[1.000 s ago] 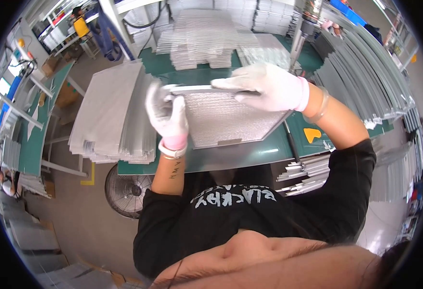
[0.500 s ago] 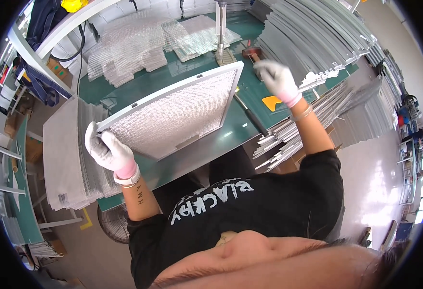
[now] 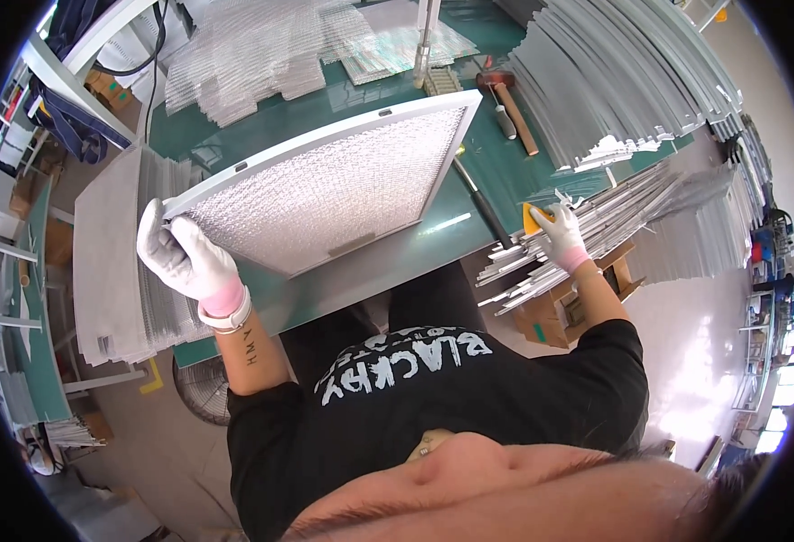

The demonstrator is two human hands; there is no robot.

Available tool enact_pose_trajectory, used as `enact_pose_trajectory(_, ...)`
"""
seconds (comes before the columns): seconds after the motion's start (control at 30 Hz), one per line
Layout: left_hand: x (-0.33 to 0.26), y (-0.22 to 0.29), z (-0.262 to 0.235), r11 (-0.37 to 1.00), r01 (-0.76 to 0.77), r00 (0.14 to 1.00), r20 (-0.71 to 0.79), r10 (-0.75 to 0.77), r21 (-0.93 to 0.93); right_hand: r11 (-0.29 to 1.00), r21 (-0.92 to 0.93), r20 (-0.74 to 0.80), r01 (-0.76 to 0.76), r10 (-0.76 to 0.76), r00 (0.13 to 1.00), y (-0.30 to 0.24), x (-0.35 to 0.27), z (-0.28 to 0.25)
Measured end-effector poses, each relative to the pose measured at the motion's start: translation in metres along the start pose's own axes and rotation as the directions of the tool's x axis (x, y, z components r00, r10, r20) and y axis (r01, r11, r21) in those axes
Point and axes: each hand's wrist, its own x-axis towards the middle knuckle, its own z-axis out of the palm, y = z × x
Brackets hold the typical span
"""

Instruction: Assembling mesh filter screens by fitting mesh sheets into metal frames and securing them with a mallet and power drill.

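Note:
My gloved left hand is closed on the left corner of a framed metal mesh filter panel. The panel stands tilted on the green bench, its silvery mesh facing me. To the right, my gloved right hand has its fingers closed on a yellow flat scraper near the bench's front edge. Between the panel and that hand lies a black-handled tool with a yellow tip. Farther back rest a hammer with a wooden handle and a smaller grey-handled tool.
A tall stack of grey framed panels fills the back right. Thin metal strips jut out beside my right hand, above a cardboard box. Mesh sheets are piled at left and back. A metal post stand rises behind the panel.
My right hand has left the hammer area and come nearer, onto the yellow scraper. The hammer stays lying on the bench. My left hand keeps its hold on the panel's corner.

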Motion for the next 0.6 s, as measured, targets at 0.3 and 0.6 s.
enact_pose_trajectory(0.3,0.002,0.006,0.012,0.998,-0.044,0.998,-0.044,0.042,-0.034,0.845,0.483,-0.106,0.230,-0.204,0.973,-0.092,0.063,-0.079)
enact_pose_trajectory(0.6,0.002,0.000,0.008,0.990,0.047,0.998,0.051,-0.040,-0.130,0.916,0.068,0.362,0.396,-0.393,0.845,-0.213,0.148,-0.053)
